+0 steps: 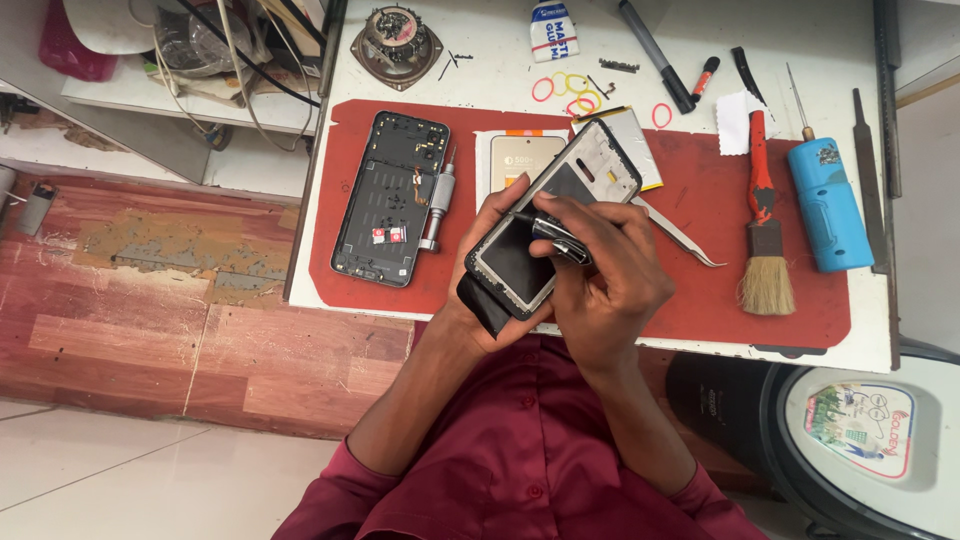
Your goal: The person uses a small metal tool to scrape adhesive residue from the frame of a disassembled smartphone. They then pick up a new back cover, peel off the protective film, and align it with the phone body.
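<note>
The left hand (490, 275) cups a phone frame (553, 215) from below, fingers curled round its edges, holding it tilted above the near edge of the red mat (700, 200). The right hand (600, 275) pinches a thin metal tool (550, 228) with its tip on the dark screen side. It looks wise to keep the frame steady and press softly, so the tip does not slip or scratch. Farther off on the mat lies an open phone back shell (390, 195); inside it sit small red and white bits and a thin cable. A small screwdriver (437, 205) lies just beside it. To the right lie tweezers (680, 232), a brush (765, 245) and a blue tool (828, 205). Rubber bands (570, 90) lie beyond the mat.
</note>
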